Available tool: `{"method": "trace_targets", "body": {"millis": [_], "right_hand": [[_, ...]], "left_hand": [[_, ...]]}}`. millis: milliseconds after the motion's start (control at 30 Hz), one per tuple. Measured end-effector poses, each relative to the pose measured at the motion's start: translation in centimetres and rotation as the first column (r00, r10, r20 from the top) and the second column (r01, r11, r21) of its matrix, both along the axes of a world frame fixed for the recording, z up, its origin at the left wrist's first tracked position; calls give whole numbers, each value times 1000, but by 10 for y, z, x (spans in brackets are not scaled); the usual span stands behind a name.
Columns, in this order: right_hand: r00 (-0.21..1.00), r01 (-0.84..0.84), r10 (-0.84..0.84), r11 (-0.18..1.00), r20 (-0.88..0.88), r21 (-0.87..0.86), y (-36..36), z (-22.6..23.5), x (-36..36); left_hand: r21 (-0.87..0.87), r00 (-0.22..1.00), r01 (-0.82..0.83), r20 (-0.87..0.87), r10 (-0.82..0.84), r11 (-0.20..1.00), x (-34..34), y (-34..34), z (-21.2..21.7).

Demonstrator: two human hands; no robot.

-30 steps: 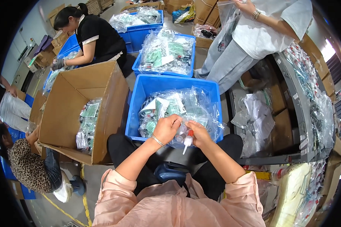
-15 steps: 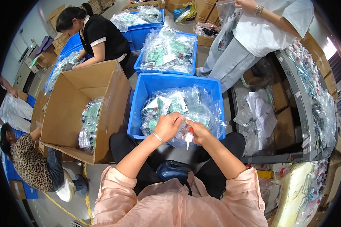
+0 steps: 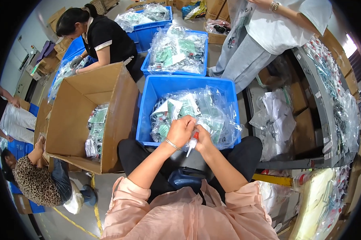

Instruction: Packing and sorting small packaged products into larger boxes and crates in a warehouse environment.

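Observation:
My right hand (image 3: 203, 139) is closed around a small bottle with a red collar and a white nozzle (image 3: 193, 143). Its nozzle tilts down and to the left. Pressed close beside it, my left hand (image 3: 181, 130) is pinched, and what its fingers hold is too small to make out. Both hands are over the near side of a blue bin (image 3: 142, 108). Inside that bin lie clear plastic bags (image 3: 212, 105) with green and white printed sheets and small parts.
A deep cardboard box (image 3: 120, 108) holding similar packs stands left of the bin. Another filled blue bin (image 3: 206, 52) is behind it. At right is a grey-framed cart (image 3: 324, 120) with bags and white sheets. Several people are nearby, one (image 3: 268, 36) standing close at far right.
The bottle's nozzle has swung from pointing straight down to pointing down and left. Clear plastic that hung below my hands no longer shows there. My hands stay close together.

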State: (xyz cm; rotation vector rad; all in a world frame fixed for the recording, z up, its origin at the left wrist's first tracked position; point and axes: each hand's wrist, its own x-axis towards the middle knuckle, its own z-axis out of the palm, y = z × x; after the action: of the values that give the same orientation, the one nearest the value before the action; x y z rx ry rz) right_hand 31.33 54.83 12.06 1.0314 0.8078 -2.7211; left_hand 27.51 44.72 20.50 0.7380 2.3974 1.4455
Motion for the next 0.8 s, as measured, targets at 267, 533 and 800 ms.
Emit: {"method": "trace_targets", "body": {"millis": [267,533,800], "right_hand": [[999,26,-23,994,-30,109,-2,-25,15],[993,88,-40,874,-111,477,14,-15,11],[963,-254,227,600,143,758,28,-42,-1]], "left_hand": [[57,1000,-27,-9,28,998,15,16,-12],[83,996,-63,-63,68,995,4,9,-18],[-40,984,-59,-170,52,997,-3,2,-33]]}}
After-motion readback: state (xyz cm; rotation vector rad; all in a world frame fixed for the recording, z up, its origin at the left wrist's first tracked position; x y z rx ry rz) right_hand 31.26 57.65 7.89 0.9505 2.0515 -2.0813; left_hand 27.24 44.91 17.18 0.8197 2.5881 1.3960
